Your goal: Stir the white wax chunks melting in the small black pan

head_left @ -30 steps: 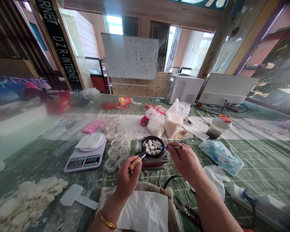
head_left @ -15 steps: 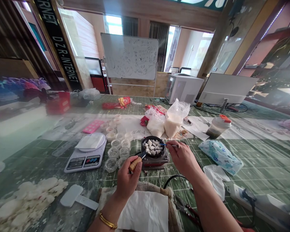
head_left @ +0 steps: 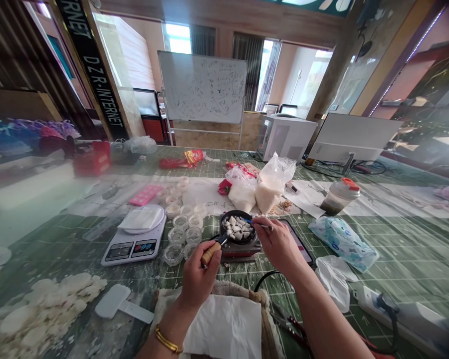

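A small black pan (head_left: 223,220) full of white chunks (head_left: 237,228) rests on a small dark red stove (head_left: 239,253). My left hand (head_left: 199,273) is wrapped round the pan's wooden handle (head_left: 210,254). Between the fingers of my right hand (head_left: 276,243) is a thin blue-tipped tool (head_left: 260,225), its tip at the white chunks on the pan's right side. Clear round cups (head_left: 174,253) stand left of the pan. In front of me, a white sheet (head_left: 224,326) lies on a folded cloth (head_left: 265,311).
Left are a white kitchen scale (head_left: 134,237), a white scraper (head_left: 123,303) and pale flakes (head_left: 56,309). Behind the pan stand bags of white material (head_left: 271,187). Right are a phone (head_left: 298,243), a wipes pack (head_left: 343,241), a shaker cup (head_left: 339,196), scissors (head_left: 290,321) and a power strip (head_left: 404,319).
My right hand has shifted slightly left, bringing the tool further over the pan. More of the phone beside it shows. My left hand keeps its hold on the handle.
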